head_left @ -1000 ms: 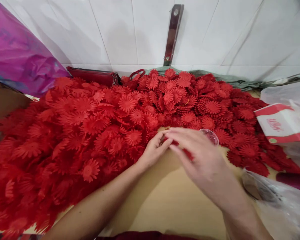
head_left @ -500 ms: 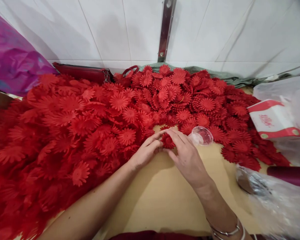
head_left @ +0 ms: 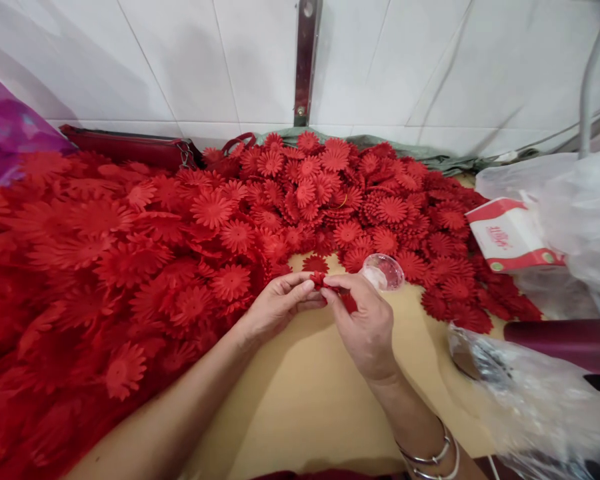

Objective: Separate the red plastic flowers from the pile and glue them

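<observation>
We have lifted a red flower [head_left: 325, 283] off the surface [head_left: 320, 400]; half a second ago it lay flat. Our left hand [head_left: 275, 307] and right hand [head_left: 365, 327] both pinch it, beside the clear cup [head_left: 384, 272].

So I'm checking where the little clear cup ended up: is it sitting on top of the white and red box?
No, the clear cup rests on the table just beyond the right hand, well apart from the box.

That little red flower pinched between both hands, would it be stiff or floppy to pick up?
Probably floppy: the red flower looks thin and crumples between the left hand and right hand. Likely very light, since the flower pile heaps loosely. Flat, so unlikely to roll.
</observation>
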